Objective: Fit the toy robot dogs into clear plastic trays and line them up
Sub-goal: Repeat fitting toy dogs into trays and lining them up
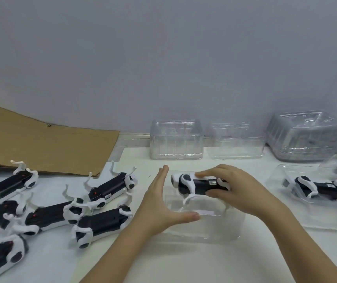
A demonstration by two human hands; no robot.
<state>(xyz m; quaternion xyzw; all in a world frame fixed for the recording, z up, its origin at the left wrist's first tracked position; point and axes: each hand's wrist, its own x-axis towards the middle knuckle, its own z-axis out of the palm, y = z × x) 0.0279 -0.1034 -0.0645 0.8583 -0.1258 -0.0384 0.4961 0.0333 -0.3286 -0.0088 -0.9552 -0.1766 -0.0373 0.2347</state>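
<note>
The right hand (234, 190) grips the dog (196, 185) by its body, fingers curled, over the tray (204, 227) at mid-table. The left hand (161, 203) lies flat with fingers straight against the tray's left edge. Loose dogs (106, 221) crowd the left, and a packed dog (322, 187) lies to the right. The table (184, 262) is white and the wall grey. The dog's sticker (212, 182) is unreadable.

Left hand (159, 205): on edge, fingers straight, thumb spread. Right hand (243, 190): palm down, fingers and thumb gripping black-and-white plastic toy dog (199, 187).
</note>
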